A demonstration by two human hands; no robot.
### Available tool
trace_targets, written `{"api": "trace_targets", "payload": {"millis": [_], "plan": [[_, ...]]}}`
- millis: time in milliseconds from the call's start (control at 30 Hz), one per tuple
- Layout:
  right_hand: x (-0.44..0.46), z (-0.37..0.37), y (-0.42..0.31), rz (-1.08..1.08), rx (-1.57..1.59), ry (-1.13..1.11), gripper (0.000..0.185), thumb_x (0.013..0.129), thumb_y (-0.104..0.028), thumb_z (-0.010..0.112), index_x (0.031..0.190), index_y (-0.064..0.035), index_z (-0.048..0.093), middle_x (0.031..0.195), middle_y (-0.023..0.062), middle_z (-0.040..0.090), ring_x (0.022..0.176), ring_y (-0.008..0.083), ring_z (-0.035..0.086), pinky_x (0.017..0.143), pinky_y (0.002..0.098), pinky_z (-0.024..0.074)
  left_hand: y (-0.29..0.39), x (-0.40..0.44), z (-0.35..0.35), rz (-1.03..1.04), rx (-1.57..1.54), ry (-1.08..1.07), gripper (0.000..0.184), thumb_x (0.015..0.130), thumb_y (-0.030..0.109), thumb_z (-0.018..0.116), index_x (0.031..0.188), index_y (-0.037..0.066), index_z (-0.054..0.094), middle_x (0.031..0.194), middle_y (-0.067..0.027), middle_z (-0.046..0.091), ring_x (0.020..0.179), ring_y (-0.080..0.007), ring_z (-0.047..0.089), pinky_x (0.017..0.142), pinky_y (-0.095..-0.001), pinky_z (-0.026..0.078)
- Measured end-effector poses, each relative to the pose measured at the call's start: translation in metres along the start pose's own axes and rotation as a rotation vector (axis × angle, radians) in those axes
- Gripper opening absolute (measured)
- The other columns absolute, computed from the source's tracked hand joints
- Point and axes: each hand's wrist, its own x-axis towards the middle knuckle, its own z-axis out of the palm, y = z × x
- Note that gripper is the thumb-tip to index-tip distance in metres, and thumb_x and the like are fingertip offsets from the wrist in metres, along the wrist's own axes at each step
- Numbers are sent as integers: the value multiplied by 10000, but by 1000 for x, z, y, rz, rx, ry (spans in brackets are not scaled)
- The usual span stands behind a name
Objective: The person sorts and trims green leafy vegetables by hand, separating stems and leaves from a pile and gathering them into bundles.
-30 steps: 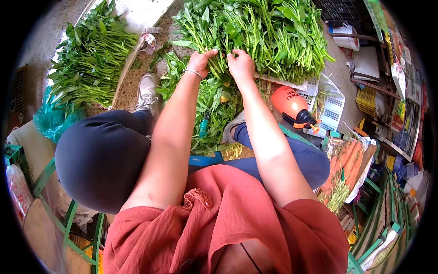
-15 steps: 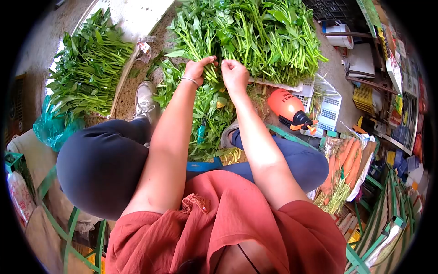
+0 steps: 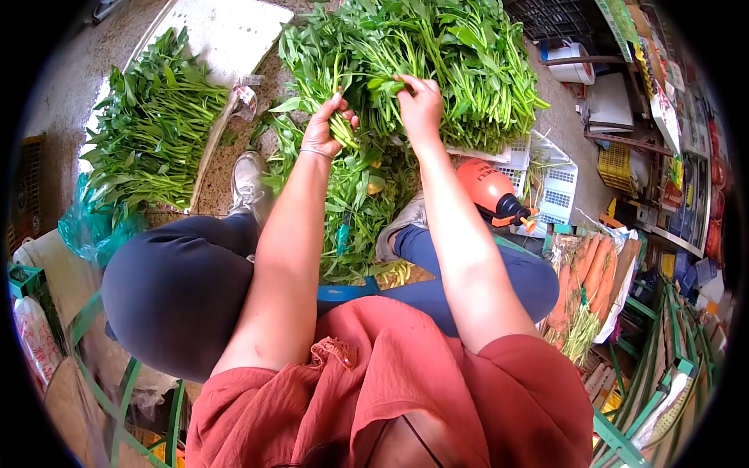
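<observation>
My left hand (image 3: pixel 328 131) is closed round a small bunch of water spinach (image 3: pixel 342 127), its cut stems pointing down towards me and its leaves pointing away. Beside it, my right hand (image 3: pixel 421 108) pinches the leafy part of a water spinach stem (image 3: pixel 385 86) between thumb and fingers. Just beyond both hands lies a big heap of water spinach (image 3: pixel 476 70), stem ends to the right. Loose water spinach (image 3: pixel 363 199) is strewn on the ground between my feet, with a teal-handled tool (image 3: pixel 343 234) lying on it.
A second stack of water spinach (image 3: pixel 156 125) lies at left by a white board (image 3: pixel 226 35). An orange spray bottle (image 3: pixel 488 187) stands near a white plastic crate (image 3: pixel 558 191). Carrots (image 3: pixel 597 273) lie at right. A teal plastic bag (image 3: pixel 94 222) is beside my left knee.
My right hand has moved away from me and slightly right, and now pinches a leafy stem. My left hand has shifted slightly left, still gripping the bunch. The view has shifted a little.
</observation>
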Motion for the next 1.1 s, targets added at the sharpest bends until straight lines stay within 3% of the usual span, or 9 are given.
{"api": "trace_targets", "payload": {"millis": [100,200,333,433,533,567,667,933,1100], "plan": [[-26,-13,16,38,205,107,206,732,-9,588,908,-96,653,858,59,576,618,91,555,530,198,439,-2,-1,3,40,-180,-67,120,797,189,611,898,166,551,692,31,485,594,-110,467,566,-298,473],[-47,-28,20,444,435,46,197,784,-27,574,977,-48,603,791,56,606,663,87,590,455,178,447,-2,1,-3,42,-209,-75,88,803,189,605,859,150,550,684,33,472,599,-107,463,571,-302,478],[-51,-32,21,450,624,130,165,768,-37,596,932,-34,613,751,53,599,578,61,554,436,178,429,-9,1,2,8,-42,50,101,793,180,617,841,124,547,725,12,536,599,-116,495,583,-310,486],[-43,-32,22,452,583,126,181,784,-37,588,965,-25,594,782,43,596,648,90,584,482,187,456,-14,4,12,-20,145,134,149,765,162,648,853,76,562,792,-25,601,609,-129,535,577,-301,493],[-41,-25,15,167,277,25,149,755,-17,607,903,-25,623,817,45,611,661,81,565,547,187,441,-31,12,31,-67,450,177,243,724,158,690,887,2,599,809,-54,620,625,-140,558,565,-287,495],[-46,-25,2,-35,206,28,148,692,-8,618,830,-54,643,845,72,627,770,168,602,700,259,468,-38,18,39,-94,562,218,214,705,165,711,825,11,623,773,-62,625,651,-140,571,566,-280,488],[-52,-28,-20,-104,193,-46,189,646,20,593,815,-53,637,868,89,623,790,201,607,699,268,475,-49,34,36,31,607,287,220,679,173,739,797,16,638,745,-48,620,641,-140,553,544,-287,434],[-44,-35,-23,139,325,-68,238,776,-192,555,976,-76,609,843,51,651,573,116,604,545,270,473,-51,38,26,83,689,322,324,624,131,760,827,-53,587,773,-86,595,669,-178,558,573,-307,464],[-6,-44,9,236,-347,57,281,741,-231,610,992,-112,574,972,103,549,926,258,533,806,367,428,-49,30,28,261,789,618,412,568,147,801,863,-51,591,806,-77,601,670,-169,534,631,-307,441]]}}
